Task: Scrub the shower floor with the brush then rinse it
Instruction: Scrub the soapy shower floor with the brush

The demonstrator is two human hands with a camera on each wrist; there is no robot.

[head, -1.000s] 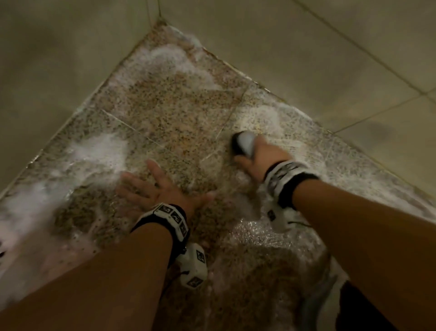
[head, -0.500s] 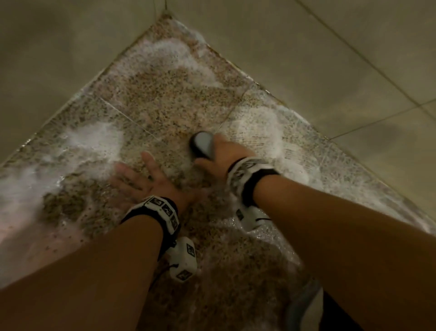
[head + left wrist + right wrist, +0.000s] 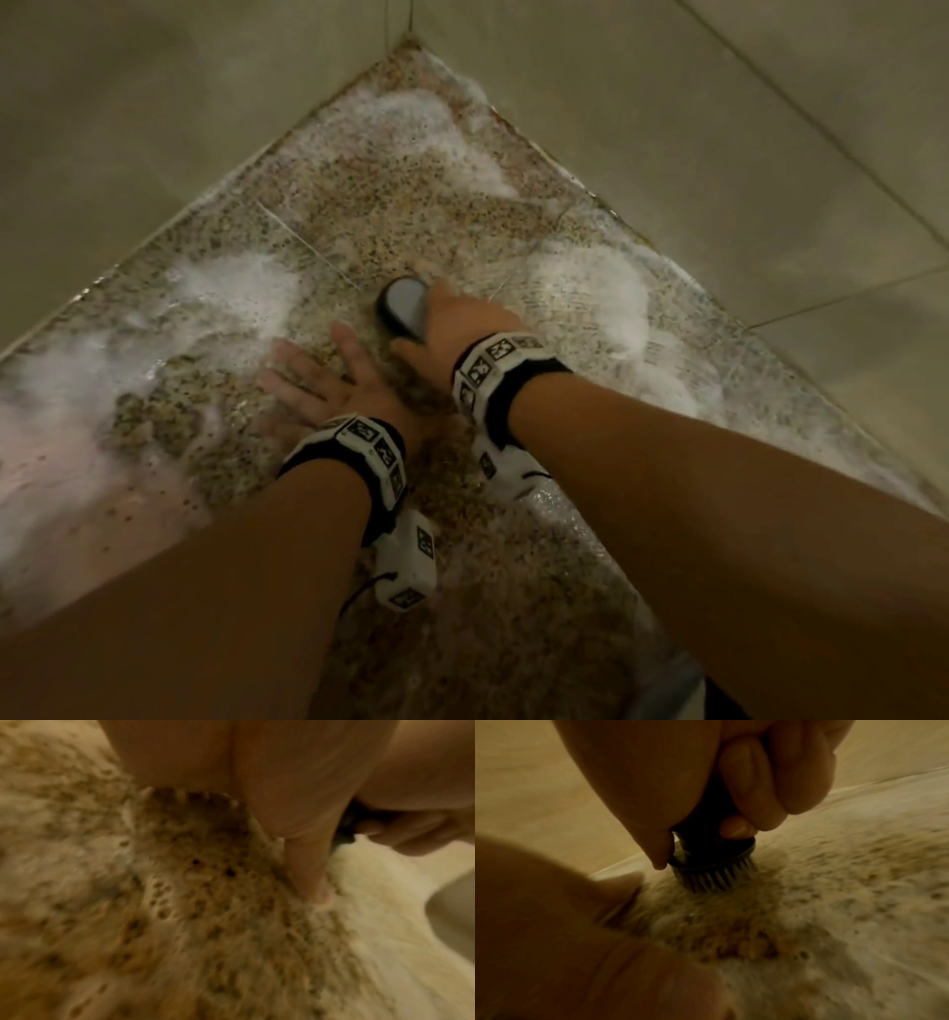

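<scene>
Brush in right hand has slid leftward.

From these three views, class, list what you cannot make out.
- Brush handle, head view: the right hand covers it.
- Left hand fingertips, left wrist view: motion blur.
- Floor under the foam: covered.
- Any drain or water source: out of frame in every view.

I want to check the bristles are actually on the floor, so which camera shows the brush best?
The right wrist view: the brush shows its bristles pressed on the floor. The head view shows only its grey top; the left wrist view shows just a dark sliver.
</scene>
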